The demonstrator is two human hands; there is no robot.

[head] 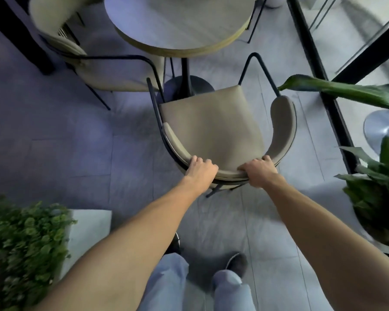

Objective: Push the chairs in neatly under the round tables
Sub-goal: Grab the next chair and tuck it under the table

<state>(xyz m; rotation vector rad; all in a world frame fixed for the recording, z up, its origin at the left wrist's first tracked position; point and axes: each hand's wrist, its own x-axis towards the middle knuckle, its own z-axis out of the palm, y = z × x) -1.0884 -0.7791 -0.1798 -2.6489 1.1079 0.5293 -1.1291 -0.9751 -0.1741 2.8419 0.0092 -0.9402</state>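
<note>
A beige padded chair (211, 126) with a thin black metal frame stands in front of me, its seat facing the round table (180, 25). The front edge of the seat lies just short of the table's rim, beside the black pedestal base (189, 84). My left hand (201, 170) grips the curved backrest on its left side. My right hand (259, 171) grips the same backrest a little to the right. A second beige chair (103, 72) stands to the left of the table, partly under it.
A large-leafed potted plant (377, 176) stands close on the right beside a black-framed glass partition (319, 70). A white planter with small green leaves (23, 243) sits at the lower left. My legs and shoes are on the grey tiled floor (76, 153) behind the chair.
</note>
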